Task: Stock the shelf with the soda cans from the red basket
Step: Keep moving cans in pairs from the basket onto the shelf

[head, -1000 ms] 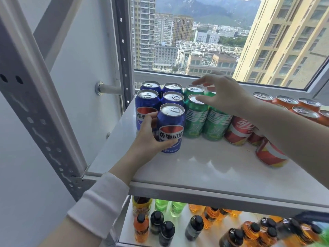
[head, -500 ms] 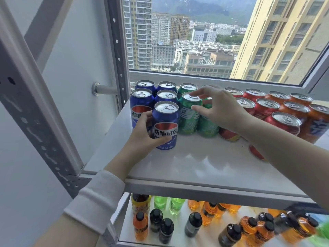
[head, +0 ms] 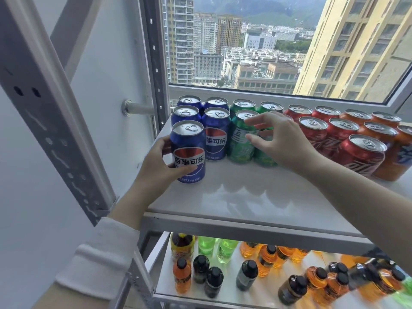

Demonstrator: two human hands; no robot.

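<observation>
On the white shelf (head: 256, 197) stand rows of soda cans: blue at the left, then green, red and orange. My left hand (head: 156, 168) grips the front blue can (head: 188, 152), which stands upright at the shelf's left front. My right hand (head: 283, 141) hovers at the green cans (head: 242, 139), fingers spread and relaxed, with its fingertips by the front green can. I cannot tell whether they touch it. A second green can behind that hand is mostly hidden. The red basket is out of view.
Red cans (head: 361, 155) and orange cans (head: 394, 159) fill the shelf's right side. A perforated grey upright (head: 51, 130) runs along the left. The lower shelf (head: 234, 293) holds several bottles of orange, green and dark drinks. A window (head: 267, 52) lies behind the cans.
My left hand has slid the front blue can leftward, in front of the left blue row. My right hand has lowered from the green can tops to their front.
</observation>
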